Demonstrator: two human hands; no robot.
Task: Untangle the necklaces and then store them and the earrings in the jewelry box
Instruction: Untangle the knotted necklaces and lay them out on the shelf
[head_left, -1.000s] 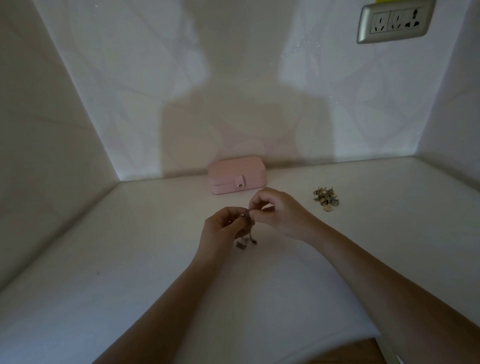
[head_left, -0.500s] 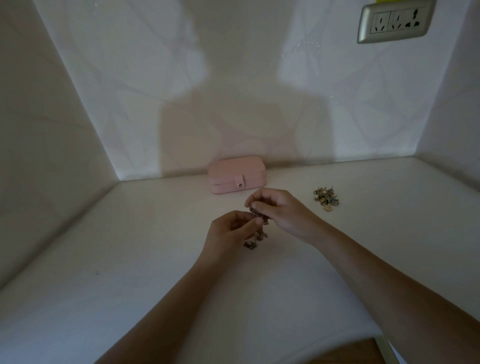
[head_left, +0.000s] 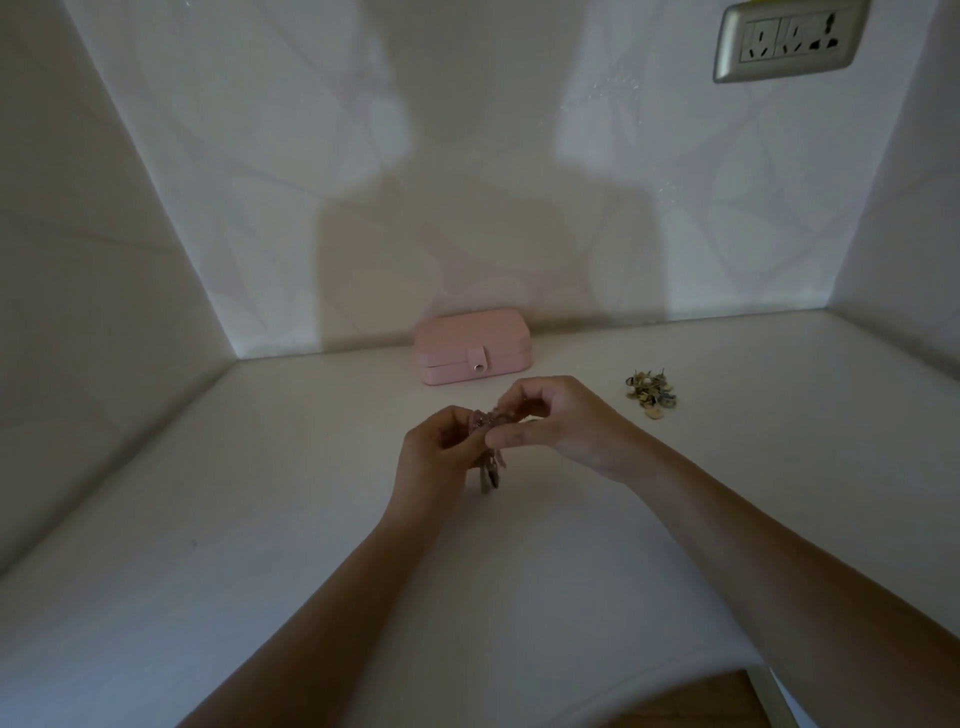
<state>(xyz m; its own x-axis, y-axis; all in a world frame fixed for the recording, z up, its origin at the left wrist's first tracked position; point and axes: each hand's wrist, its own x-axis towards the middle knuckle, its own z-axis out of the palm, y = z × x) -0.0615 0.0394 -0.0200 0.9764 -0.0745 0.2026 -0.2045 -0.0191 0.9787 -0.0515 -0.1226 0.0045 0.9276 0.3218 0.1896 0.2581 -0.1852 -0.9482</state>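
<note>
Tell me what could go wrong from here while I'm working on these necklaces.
1. The left hand and right hand pinch the necklaces close together, with a clump dangling; a hard pull may tighten the knot or snap a chain.
2. The box is snapped shut and both hands are busy; laying the necklaces down to open it may re-tangle them.
3. The earrings lie loose near the right hand; a sweep could scatter them.

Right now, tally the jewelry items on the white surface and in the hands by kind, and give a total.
pink jewelry box: 1, closed, snap fastened
pile of earrings: 1; single pieces too small to count
tangle of necklaces: 1, pinched between the left hand and the right hand; number of chains cannot be told
Total: 3
</note>
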